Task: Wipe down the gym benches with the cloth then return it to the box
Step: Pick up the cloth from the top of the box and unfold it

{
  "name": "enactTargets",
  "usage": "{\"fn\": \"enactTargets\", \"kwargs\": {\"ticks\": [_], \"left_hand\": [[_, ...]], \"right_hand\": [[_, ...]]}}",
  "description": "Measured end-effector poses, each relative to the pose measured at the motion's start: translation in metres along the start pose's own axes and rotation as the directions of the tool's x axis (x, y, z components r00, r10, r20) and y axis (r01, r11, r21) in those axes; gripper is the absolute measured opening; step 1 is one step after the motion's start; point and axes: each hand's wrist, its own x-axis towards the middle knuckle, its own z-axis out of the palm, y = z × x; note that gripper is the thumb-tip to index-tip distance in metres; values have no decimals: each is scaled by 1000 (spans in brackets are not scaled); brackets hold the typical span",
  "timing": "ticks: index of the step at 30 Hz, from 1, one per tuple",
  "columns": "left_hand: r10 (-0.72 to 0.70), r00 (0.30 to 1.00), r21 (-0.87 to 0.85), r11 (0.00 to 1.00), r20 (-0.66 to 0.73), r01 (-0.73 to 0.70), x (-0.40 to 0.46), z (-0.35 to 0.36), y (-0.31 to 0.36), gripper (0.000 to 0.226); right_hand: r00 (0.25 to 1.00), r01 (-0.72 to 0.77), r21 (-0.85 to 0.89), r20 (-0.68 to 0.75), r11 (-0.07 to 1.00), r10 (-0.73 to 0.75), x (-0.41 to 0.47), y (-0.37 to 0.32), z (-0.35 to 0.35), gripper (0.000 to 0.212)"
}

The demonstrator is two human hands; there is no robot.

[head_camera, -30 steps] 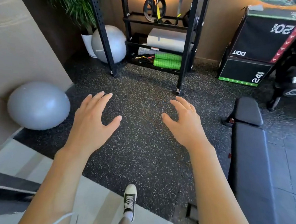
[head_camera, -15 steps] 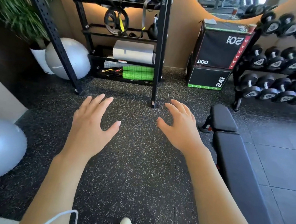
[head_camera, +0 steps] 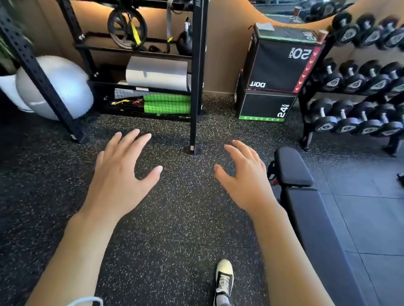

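Observation:
A black padded gym bench [head_camera: 311, 215] runs along the right side of the floor, its head pad nearest the dumbbell rack. A grey cloth [head_camera: 265, 26] lies on top of the black plyo box [head_camera: 278, 67] against the back wall. My left hand [head_camera: 120, 173] and my right hand [head_camera: 244, 179] are both held out in front of me above the speckled rubber floor, palms down, fingers spread and holding nothing. The right hand is just left of the bench's head pad.
A black storage rack [head_camera: 197, 69] with mats, rollers and straps stands straight ahead, one post foot between my hands. A dumbbell rack [head_camera: 368, 88] fills the right wall. Grey exercise balls [head_camera: 57, 87] sit at left beside a potted plant. My shoe [head_camera: 223, 281] is below.
The view has moved forward and turned right: the rack, plyo box and dumbbell rack came closer and the bench shifted left. Both hands stay open and held out.

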Motion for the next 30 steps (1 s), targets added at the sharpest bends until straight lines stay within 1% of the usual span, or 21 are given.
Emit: {"fn": "enactTargets", "kwargs": {"ticks": [4, 10, 15, 24, 30], "left_hand": [[7, 1000, 15, 1000, 1, -7, 57, 32, 23, 72], [16, 1000, 30, 999, 26, -17, 149, 82, 84, 73], [6, 1000, 57, 998, 13, -7, 209, 115, 128, 72], [47, 999, 85, 995, 14, -48, 291, 144, 166, 70], [110, 994, 139, 984, 30, -113, 352, 167, 175, 71]], "right_hand": [[1000, -9, 10, -11, 1000, 9, 53, 42, -12, 65], [1000, -23, 7, -8, 1000, 24, 133, 114, -51, 66], [1000, -5, -17, 8, 1000, 5, 190, 161, -76, 66], [997, -9, -45, -72, 999, 6, 255, 214, -95, 67], [993, -56, -88, -109, 995, 47, 303, 235, -91, 71]]}}
